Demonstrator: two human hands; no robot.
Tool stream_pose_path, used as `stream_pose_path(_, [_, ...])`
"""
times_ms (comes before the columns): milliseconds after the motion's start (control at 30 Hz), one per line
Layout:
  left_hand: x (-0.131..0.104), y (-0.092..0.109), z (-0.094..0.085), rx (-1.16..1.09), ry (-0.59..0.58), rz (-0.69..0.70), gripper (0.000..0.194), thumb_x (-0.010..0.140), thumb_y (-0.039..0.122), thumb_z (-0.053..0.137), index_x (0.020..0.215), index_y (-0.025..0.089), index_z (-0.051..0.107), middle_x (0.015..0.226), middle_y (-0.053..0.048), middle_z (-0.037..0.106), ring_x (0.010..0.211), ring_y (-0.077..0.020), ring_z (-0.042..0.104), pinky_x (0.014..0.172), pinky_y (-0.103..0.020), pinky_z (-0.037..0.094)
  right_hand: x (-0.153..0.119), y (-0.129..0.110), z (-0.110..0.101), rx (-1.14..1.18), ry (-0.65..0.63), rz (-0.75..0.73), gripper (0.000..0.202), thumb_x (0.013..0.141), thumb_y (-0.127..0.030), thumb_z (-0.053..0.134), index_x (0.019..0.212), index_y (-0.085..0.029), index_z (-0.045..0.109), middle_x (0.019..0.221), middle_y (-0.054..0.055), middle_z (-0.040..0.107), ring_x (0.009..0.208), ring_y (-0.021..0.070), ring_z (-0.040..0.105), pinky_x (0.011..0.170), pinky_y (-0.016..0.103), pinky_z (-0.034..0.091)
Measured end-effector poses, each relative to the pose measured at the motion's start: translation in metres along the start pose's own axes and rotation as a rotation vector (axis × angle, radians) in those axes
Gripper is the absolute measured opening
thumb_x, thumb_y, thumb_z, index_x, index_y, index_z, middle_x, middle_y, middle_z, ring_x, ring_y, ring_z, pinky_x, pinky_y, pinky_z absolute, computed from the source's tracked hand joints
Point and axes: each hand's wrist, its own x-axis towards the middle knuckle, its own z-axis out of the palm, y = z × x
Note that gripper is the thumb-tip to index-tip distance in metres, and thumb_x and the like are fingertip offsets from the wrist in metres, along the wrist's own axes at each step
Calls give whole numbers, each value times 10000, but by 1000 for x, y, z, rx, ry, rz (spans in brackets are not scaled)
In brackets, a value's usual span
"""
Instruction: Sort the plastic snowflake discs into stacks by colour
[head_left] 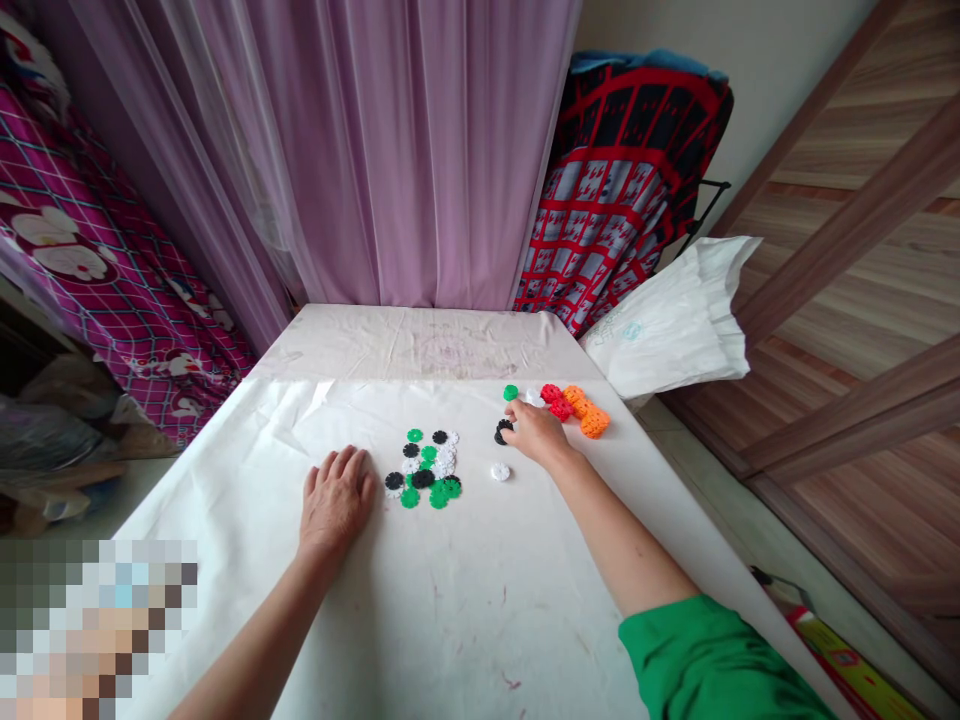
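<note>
My left hand [337, 500] lies flat on the white tablecloth, fingers stretched out and holding nothing. Just to its right is a loose cluster of notched plastic discs: green discs [439, 494], black discs [423, 479] and white discs [445, 460], some overlapping. My right hand [538, 434] is lowered at the right, thumb and fingertips closed round a small black notched disc [502, 433]. A lone white disc [500, 471] lies nearer me. Beyond the fingertips sits a green disc [511, 393], beside white pieces [534, 398] partly behind my hand.
Red pieces [556, 402] and orange pieces [591, 418] lie grouped near the table's right edge. A white bag [667, 320] stands against the far right corner. Purple curtains [420, 150] hang behind the table [465, 610]. A blurred patch covers the lower left.
</note>
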Motion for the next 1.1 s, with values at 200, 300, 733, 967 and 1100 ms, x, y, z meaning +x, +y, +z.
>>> stream_pose_path(200, [0, -1, 1, -14, 13, 4, 474, 957, 363, 353, 1352, 209, 566, 1485, -94, 515, 1386, -311, 411, 1153, -533, 286, -27, -19, 0, -51, 36, -101, 244, 927, -242, 505, 1125, -226, 647, 1183, 53, 674, 1012, 183, 626, 804, 272, 430])
stream_pose_path(300, [0, -1, 0, -16, 0, -3, 482, 954, 361, 350, 1355, 197, 563, 1490, -97, 509, 1388, -316, 407, 1155, -535, 282, -55, -41, 16, -55, -19, -308, 250, 945, -205, 471, 1087, -244, 672, 1147, 45, 681, 1053, 188, 591, 846, 282, 421])
stream_pose_path(733, [-1, 0, 0, -13, 4, 8, 486, 958, 368, 331, 1350, 197, 563, 1486, -98, 511, 1392, -311, 395, 1156, -524, 272, -114, -83, 58, -23, 5, -354, 279, 968, -183, 461, 1154, -278, 646, 1188, 61, 634, 1046, 207, 555, 856, 326, 422])
stream_pose_path(967, [0, -1, 2, -19, 20, 11, 467, 954, 363, 355, 1345, 223, 570, 1463, -90, 536, 1383, -302, 403, 1149, -508, 277, -106, -87, 53, 20, -66, -224, 212, 919, -342, 585, 1073, -223, 668, 1056, 69, 664, 1021, 223, 609, 855, 313, 464])
stream_pose_path(1100, [-1, -1, 2, -12, 16, 17, 470, 958, 366, 344, 1343, 214, 568, 1467, -93, 531, 1383, -307, 401, 1150, -510, 271, -105, -96, 52, 8, -86, -210, 195, 914, -326, 587, 1052, -218, 671, 1059, 70, 664, 1009, 217, 625, 831, 296, 474])
